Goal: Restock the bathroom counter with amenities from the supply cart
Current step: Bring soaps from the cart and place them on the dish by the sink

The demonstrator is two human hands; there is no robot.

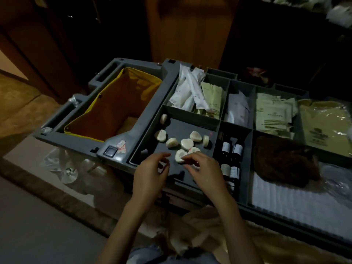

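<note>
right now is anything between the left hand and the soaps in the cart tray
Nothing visible. The left hand hovers over the compartment's near edge; the round soaps lie uncovered just beyond, the right hand pinching the nearest soap.

Both bare forearms reach up from the lower edge of the view, side by side, palms down. The left hand (150,174) hovers with its fingers loosely curled and the thumb and forefinger apart, holding nothing. The right hand (206,172) is just beside it, fingers bent downward and bunched, the fingertips (185,159) touching the edge of a round soap (180,154); whether they pinch it cannot be told.
</note>
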